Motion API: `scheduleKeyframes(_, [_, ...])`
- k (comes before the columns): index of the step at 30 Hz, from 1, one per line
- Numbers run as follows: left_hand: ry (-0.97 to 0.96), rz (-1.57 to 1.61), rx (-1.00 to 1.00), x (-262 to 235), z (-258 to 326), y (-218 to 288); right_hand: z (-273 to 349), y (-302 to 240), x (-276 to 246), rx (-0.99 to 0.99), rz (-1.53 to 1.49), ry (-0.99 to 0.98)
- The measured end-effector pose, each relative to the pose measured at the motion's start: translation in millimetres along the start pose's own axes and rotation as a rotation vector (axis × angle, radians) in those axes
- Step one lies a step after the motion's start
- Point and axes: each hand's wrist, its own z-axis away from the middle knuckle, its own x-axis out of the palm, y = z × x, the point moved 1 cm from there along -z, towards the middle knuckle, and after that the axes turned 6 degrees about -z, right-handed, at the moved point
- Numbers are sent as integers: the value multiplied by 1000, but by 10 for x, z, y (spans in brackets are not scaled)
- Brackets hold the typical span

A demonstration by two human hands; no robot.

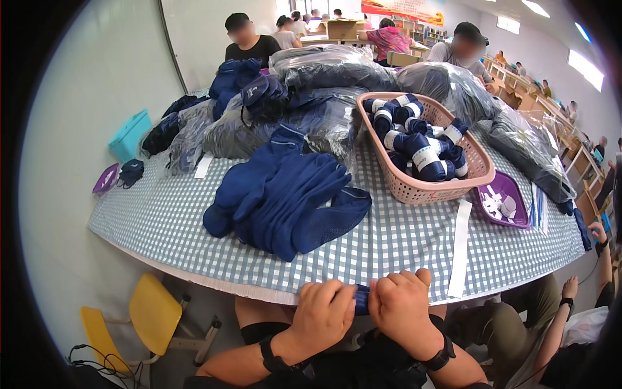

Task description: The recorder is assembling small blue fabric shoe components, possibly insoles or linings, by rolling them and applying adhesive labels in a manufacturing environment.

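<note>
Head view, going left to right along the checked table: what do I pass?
Teal box → small purple tray → pile of loose navy socks → pink basket of rolled socks → white paper strip → purple tray with white bits.

- clear plastic bags (334,68) stuffed with dark blue and grey garments, piled across the far half of the checked table (162,220).
- another long clear bag (528,152) of dark items along the table's right edge.
- rolled navy socks in the pink basket (421,188), each wrapped in a white paper band label (424,157).
- a long white paper strip (460,249) lying flat on the cloth in front of the basket.
- small white labels (495,204) heaped in a purple tray (518,217) just right of the basket.
- a white slip (203,167) at the left, half under a bag.
- a brown cardboard box (341,28) on a far table.
- a red banner sign (402,10) on the back wall.
</note>
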Motion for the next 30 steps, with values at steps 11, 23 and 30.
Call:
scheduleKeyframes(11, [233,-211,77,111,-53,-21,0,53,-4,43,-20,50])
scheduleKeyframes(23, [79,-26,86,78,-270,-106,268,-111,119,-163,120,39])
scheduleKeyframes(30, [42,-15,41,28,-255,-87,412,-156,372,-144,246,149])
